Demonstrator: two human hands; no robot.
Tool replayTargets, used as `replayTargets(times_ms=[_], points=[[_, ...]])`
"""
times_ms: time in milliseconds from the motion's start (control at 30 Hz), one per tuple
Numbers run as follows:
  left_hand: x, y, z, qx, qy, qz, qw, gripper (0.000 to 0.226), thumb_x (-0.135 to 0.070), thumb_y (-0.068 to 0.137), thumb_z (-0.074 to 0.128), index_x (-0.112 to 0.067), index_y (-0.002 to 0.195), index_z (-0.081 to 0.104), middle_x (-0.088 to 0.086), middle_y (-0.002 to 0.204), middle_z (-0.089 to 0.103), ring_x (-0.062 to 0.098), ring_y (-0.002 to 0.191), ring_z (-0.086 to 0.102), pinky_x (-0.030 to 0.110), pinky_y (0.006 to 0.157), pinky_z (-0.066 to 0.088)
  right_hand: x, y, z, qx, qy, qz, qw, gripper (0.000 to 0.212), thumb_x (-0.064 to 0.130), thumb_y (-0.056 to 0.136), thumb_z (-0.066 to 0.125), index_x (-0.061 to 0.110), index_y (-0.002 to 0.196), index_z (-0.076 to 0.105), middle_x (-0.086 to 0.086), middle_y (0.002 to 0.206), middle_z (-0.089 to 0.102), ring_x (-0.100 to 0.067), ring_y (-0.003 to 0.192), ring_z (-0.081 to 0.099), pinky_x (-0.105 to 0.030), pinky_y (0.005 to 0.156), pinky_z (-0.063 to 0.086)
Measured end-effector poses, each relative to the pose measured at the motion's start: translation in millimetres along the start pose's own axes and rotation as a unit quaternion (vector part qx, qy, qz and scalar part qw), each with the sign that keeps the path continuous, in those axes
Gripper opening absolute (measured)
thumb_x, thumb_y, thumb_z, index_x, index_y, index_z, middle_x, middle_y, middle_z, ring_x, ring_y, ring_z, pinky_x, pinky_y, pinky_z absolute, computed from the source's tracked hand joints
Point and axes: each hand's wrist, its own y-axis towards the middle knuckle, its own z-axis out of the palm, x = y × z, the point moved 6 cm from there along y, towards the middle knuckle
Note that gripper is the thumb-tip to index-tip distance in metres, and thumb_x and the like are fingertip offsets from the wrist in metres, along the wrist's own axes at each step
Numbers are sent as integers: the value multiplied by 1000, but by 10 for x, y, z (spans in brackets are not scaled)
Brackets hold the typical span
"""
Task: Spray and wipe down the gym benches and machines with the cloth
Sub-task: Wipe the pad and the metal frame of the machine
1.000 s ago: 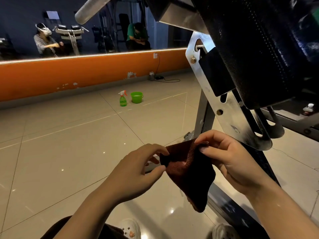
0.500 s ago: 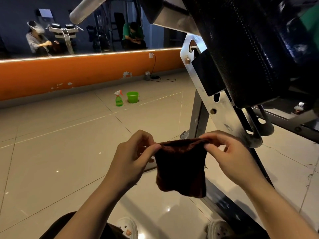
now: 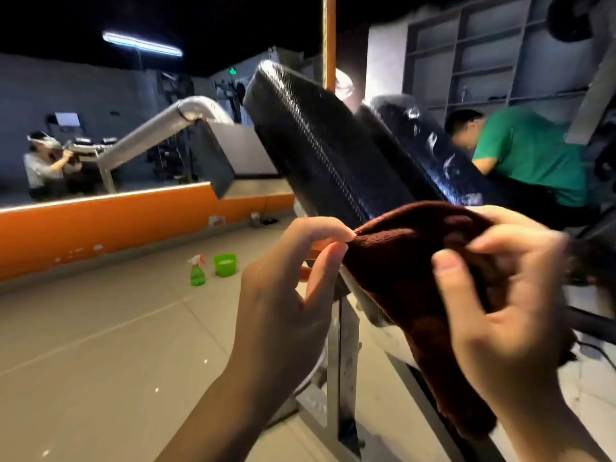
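Fuzzy maroon cloth (image 3: 410, 271) pinched by left hand (image 3: 286, 295) and right hand (image 3: 500, 311), against glossy black stitched pad (image 3: 320, 145).

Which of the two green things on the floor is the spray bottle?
The spray bottle is the left one, tall and narrow with a white trigger top; the green bucket beside it is squat and open.

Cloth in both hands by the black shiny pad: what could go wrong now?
1. The left hand only pinches a corner of the cloth, so it might slip free; most of the hold is in the right hand.
2. The spray bottle stands far off on the floor beside the green bucket, so the black pad may get wiped without fresh spray.
3. The cloth's hanging end might snag on the metal frame below.
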Motion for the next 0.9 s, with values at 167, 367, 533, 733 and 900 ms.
replayTargets(times_ms=[167,367,533,733,900], points=[[320,215,-145,-53,66,1,996,14,-27,90,58,-27,104,58,-12,100,64,12,95,64,35,78,54,-239,113,481,294,-22,12,956,62,72,83,33,59,142,16,35,155,0,12,141,10,-26,107,21],[697,512,-475,-70,253,1,965,53,-44,85,57,-16,129,49,6,140,46,21,132,40,41,108,34,-177,618,862,381,-8,-59,923,63,73,85,24,64,142,0,39,150,-18,16,139,-9,-17,111,3],[969,759,-640,-39,242,-75,966,75,-64,74,55,-38,141,33,-17,146,31,0,137,26,35,109,29,26,1466,1673,390,15,-86,917,64,60,97,34,41,152,7,26,157,-15,14,135,-7,-11,109,-3],[1011,883,-740,5,297,-68,953,82,-71,68,55,-34,139,34,-22,131,33,-12,117,28,11,92,25,-344,2109,2197,375,12,7,927,87,84,80,28,39,153,15,10,163,-4,-12,149,2,-39,117,7],[1043,872,-730,6,300,-70,951,83,-72,69,53,-22,135,45,-19,129,36,-5,118,33,12,91,28,-644,2037,2076,351,32,63,934,72,73,89,29,41,152,18,7,163,3,-16,149,7,-43,120,7]])
